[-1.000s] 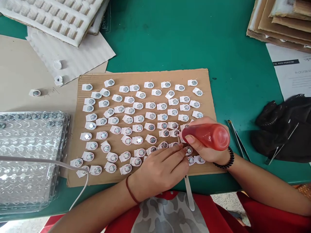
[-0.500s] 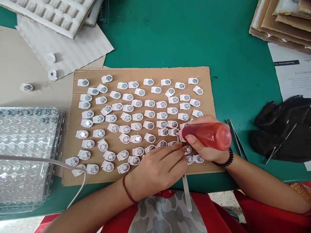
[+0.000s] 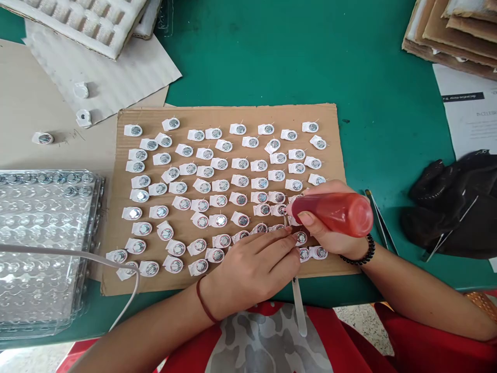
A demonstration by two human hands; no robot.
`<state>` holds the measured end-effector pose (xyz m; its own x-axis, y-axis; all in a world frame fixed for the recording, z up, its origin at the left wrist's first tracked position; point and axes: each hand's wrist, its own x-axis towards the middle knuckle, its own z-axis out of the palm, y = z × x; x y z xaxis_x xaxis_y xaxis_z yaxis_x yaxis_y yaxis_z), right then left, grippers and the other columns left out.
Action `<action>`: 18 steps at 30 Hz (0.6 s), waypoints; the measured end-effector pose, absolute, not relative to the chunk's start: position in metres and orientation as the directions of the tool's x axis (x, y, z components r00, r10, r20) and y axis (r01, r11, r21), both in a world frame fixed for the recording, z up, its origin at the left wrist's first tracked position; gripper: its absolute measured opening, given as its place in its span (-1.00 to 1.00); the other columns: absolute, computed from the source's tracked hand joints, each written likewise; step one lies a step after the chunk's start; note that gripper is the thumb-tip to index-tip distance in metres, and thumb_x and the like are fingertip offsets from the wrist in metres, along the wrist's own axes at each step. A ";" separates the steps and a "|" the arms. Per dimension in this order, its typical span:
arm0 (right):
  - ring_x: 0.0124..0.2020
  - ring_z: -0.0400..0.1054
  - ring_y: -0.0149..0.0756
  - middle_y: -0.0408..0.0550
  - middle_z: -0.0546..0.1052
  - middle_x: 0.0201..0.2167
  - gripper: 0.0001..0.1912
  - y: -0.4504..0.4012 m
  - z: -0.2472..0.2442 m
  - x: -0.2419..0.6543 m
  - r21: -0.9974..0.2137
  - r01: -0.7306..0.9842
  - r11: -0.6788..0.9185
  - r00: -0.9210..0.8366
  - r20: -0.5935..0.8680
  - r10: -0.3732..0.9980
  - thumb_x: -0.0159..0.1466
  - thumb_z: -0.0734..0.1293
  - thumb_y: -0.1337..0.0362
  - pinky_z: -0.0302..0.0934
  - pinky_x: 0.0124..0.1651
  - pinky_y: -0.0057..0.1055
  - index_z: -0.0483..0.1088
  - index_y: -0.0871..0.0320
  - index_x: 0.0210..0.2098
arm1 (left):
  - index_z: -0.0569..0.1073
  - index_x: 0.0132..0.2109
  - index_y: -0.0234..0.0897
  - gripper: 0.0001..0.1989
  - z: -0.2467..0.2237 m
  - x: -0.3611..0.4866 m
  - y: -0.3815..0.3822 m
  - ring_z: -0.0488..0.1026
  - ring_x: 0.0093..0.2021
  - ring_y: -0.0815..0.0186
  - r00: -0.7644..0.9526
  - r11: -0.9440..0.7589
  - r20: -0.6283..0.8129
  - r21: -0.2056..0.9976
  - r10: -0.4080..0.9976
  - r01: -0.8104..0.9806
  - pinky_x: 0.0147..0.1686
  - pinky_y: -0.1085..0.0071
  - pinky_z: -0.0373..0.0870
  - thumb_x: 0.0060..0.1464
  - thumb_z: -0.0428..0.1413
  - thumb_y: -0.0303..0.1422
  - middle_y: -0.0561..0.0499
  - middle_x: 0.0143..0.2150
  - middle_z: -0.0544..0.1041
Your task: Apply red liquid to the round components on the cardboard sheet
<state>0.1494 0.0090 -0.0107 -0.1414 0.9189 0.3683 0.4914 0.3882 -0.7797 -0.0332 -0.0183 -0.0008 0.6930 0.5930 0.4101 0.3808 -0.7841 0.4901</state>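
My right hand (image 3: 330, 239) is wrapped round a red squeeze bottle (image 3: 330, 213), tilted on its side. The bottle's narrow tip points left and meets one small white round part with a silver centre (image 3: 278, 210). Closed below it, my left hand (image 3: 262, 267) grips a pair of tweezers (image 3: 298, 308); their pale handle sticks out under the palm and their thin tips show just beneath the bottle's tip. Several more such parts lie in loose rows on a cardboard sheet (image 3: 233, 115) under both hands. My hands cover some of them.
Clear plastic trays (image 3: 39, 248) stand at left, crossed by a white cable (image 3: 93, 258). Another pair of tweezers (image 3: 380, 223) and a black cloth-like item (image 3: 454, 212) lie at right. Foam trays (image 3: 128, 31) sit back left, cardboard pieces (image 3: 458, 39) back right.
The whole view has shifted very slightly. Both hands, the bottle and the tweezers keep practically the same place over the same part.
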 end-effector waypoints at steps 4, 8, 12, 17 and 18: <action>-0.44 0.37 -0.39 -0.15 0.46 -0.46 -0.78 0.008 -0.012 0.151 -0.804 0.483 0.346 -0.139 0.320 0.937 0.11 0.39 0.21 0.31 -0.40 -0.43 0.29 0.10 -0.31 | 0.46 -0.23 -0.41 -0.85 -0.002 -0.034 -0.018 0.50 -0.09 0.26 0.686 -0.787 0.422 0.485 0.593 0.382 -0.08 0.36 0.50 0.15 -0.01 -0.53 -0.09 -0.20 0.57; -0.42 0.36 -0.42 -0.16 0.44 -0.46 -0.81 0.008 -0.012 0.150 -0.785 0.498 0.369 -0.143 0.345 0.928 0.12 0.38 0.22 0.30 -0.40 -0.44 0.29 0.10 -0.34 | 0.46 -0.26 -0.43 -0.86 -0.003 -0.033 -0.017 0.50 -0.12 0.26 0.680 -0.787 0.431 0.487 0.593 0.378 -0.08 0.38 0.50 0.14 0.00 -0.54 -0.09 -0.23 0.57; -0.42 0.35 -0.45 -0.18 0.43 -0.45 -0.80 0.008 -0.012 0.150 -0.795 0.480 0.370 -0.141 0.346 0.927 0.11 0.39 0.24 0.30 -0.39 -0.47 0.28 0.10 -0.34 | 0.47 -0.28 -0.43 -0.85 -0.001 -0.033 -0.016 0.52 -0.14 0.25 0.676 -0.786 0.435 0.490 0.594 0.376 -0.11 0.39 0.51 0.14 0.00 -0.55 -0.08 -0.24 0.58; -0.43 0.38 -0.40 -0.16 0.46 -0.45 -0.79 0.007 -0.013 0.151 -0.823 0.461 0.333 -0.145 0.301 0.943 0.10 0.39 0.25 0.31 -0.39 -0.41 0.27 0.11 -0.33 | 0.48 -0.28 -0.44 -0.83 0.000 -0.033 -0.015 0.52 -0.15 0.23 0.677 -0.785 0.434 0.495 0.595 0.372 -0.10 0.37 0.51 0.14 -0.01 -0.55 -0.09 -0.24 0.58; -0.43 0.38 -0.39 -0.15 0.46 -0.46 -0.79 0.007 -0.013 0.151 -0.817 0.470 0.334 -0.142 0.303 0.942 0.10 0.39 0.24 0.31 -0.40 -0.41 0.28 0.11 -0.33 | 0.48 -0.28 -0.45 -0.83 0.000 -0.033 -0.015 0.52 -0.15 0.22 0.677 -0.784 0.433 0.499 0.595 0.370 -0.11 0.37 0.51 0.14 -0.01 -0.56 -0.09 -0.24 0.58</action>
